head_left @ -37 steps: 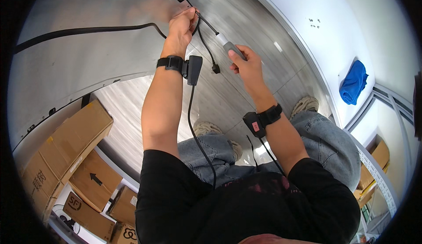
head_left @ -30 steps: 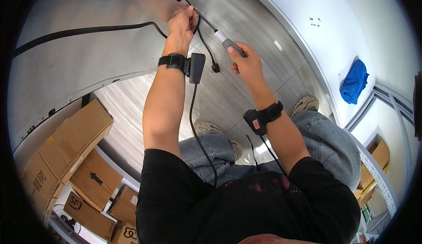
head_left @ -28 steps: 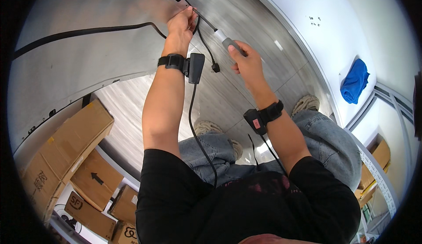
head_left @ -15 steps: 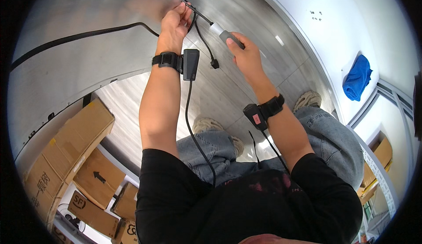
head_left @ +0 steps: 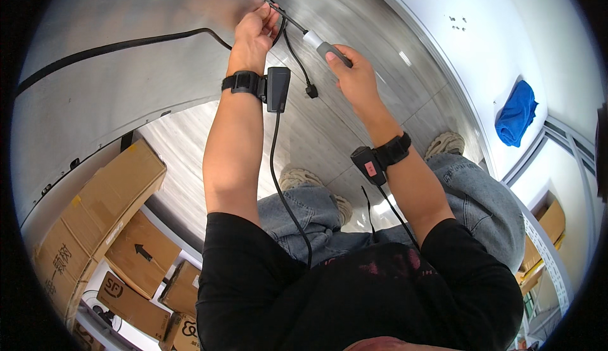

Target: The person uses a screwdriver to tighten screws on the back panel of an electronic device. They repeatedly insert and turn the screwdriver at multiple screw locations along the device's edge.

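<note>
In my right hand (head_left: 358, 80) is a screwdriver (head_left: 327, 50) with a grey handle, its thin shaft slanting up and left. My fingers wrap round the handle. The shaft's tip end reaches the fingers of my left hand (head_left: 253, 27), at the edge of a large silvery metal panel (head_left: 158, 12). The left thumb and fingers are pinched together there; what lies between them is too small to make out. A black cord hangs just beside that hand and ends in a black plug (head_left: 311, 91).
A thick black cable (head_left: 126, 46) crosses the metal panel toward my left wrist. Cardboard boxes (head_left: 142, 250) are stacked at lower left. On the right, a blue cloth (head_left: 516, 113) lies on a white surface. Black devices with cords are strapped to both wrists. Grey wood-look floor (head_left: 190, 161) lies below.
Both hands keep almost the same position and hold. The whole view has shifted only slightly.
</note>
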Available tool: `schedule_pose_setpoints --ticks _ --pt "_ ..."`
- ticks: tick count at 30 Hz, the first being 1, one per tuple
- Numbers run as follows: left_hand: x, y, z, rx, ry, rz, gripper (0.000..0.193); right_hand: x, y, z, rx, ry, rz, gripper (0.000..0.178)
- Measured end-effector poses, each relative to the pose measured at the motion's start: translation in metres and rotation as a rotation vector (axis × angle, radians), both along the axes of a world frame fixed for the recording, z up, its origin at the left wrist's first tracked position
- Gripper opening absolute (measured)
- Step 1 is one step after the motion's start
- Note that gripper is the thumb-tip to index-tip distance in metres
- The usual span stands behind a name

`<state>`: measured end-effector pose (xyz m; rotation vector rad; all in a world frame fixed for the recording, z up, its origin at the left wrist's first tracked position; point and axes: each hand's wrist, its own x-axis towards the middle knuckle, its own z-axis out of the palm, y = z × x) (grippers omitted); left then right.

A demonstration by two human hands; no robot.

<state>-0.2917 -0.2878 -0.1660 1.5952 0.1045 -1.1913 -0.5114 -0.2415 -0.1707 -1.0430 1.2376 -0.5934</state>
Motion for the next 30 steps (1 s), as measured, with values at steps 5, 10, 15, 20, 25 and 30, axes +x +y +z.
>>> schedule_pose_setpoints --ticks 5,10,15,20,25,30 --pt "-0.004 0.000 0.000 -0.010 -0.004 0.055 0.009 0.000 -0.001 -0.001 0.025 -0.012 0.014 0.035" --pt "-0.004 -0.001 0.002 0.007 -0.006 0.057 0.008 0.003 -0.003 -0.006 -0.036 -0.032 0.022 0.036" --pt "-0.002 0.001 -0.004 0.015 -0.037 0.044 0.007 0.002 -0.004 -0.001 0.010 -0.001 0.037 0.036" --pt "-0.005 0.003 -0.001 0.004 -0.070 -0.006 0.007 0.003 0.002 -0.013 -0.107 0.092 0.009 0.049" --pt "-0.004 0.010 -0.005 -0.101 -0.104 -0.088 0.013 0.008 0.011 -0.027 -0.071 -0.012 -0.095 0.049" --pt "-0.004 0.012 -0.006 -0.111 -0.159 -0.128 0.021 0.011 0.021 -0.019 -0.105 -0.057 -0.179 0.042"
